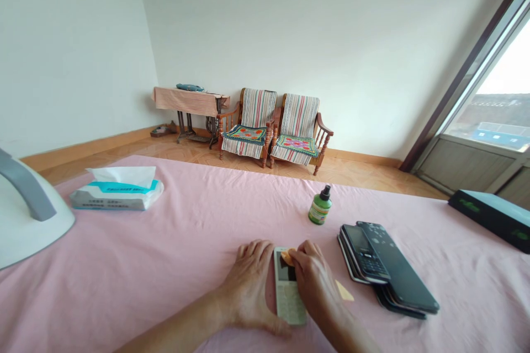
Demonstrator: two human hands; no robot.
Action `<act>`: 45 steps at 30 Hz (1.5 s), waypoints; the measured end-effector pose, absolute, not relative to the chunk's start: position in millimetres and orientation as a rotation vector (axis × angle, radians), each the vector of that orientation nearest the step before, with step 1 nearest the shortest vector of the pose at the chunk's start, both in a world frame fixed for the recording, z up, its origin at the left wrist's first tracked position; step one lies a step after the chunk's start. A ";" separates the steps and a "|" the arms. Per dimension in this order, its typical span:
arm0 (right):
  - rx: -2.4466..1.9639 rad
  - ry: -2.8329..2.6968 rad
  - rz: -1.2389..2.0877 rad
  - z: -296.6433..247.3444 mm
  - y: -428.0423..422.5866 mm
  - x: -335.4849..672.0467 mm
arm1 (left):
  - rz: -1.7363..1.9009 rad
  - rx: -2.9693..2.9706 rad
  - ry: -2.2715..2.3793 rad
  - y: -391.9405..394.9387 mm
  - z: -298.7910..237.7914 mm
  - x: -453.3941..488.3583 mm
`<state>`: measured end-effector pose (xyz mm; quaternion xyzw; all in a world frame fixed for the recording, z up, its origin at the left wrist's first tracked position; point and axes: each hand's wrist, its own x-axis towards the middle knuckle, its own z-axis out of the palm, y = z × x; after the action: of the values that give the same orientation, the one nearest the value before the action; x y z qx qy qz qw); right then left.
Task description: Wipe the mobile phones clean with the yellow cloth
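Observation:
A white keypad mobile phone point(291, 302) lies face up on the pink cloth, its dark screen toward the far end. My left hand point(248, 284) steadies it from the left, with the thumb at its near edge and the fingers by its upper left side. Pinched in the fingers of my right hand point(312, 276) is a small orange-yellow cloth point(287, 257), pressed on the screen. My right hand covers part of the phone's right side. A pale yellow flat piece point(344, 290) lies beside my right wrist.
Right of my hands lie stacked phones point(366, 253) and a large dark phone point(408, 270). Beyond stands a green spray bottle point(319, 208). A tissue pack point(118, 193) and a white appliance with grey handle point(33, 220) are left; a black box point(488, 220) is far right.

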<state>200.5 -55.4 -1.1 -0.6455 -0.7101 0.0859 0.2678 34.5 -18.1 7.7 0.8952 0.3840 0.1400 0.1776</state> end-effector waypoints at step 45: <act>-1.447 -1.973 0.440 7.8 -59.5 193.2 | 0.436 2.526 1.005 -16.5 8.4 32.9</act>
<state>193.2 -59.5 7.8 -0.5511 -0.7513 0.1675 0.3221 32.9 -16.5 8.4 0.9002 0.3581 0.1553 0.1932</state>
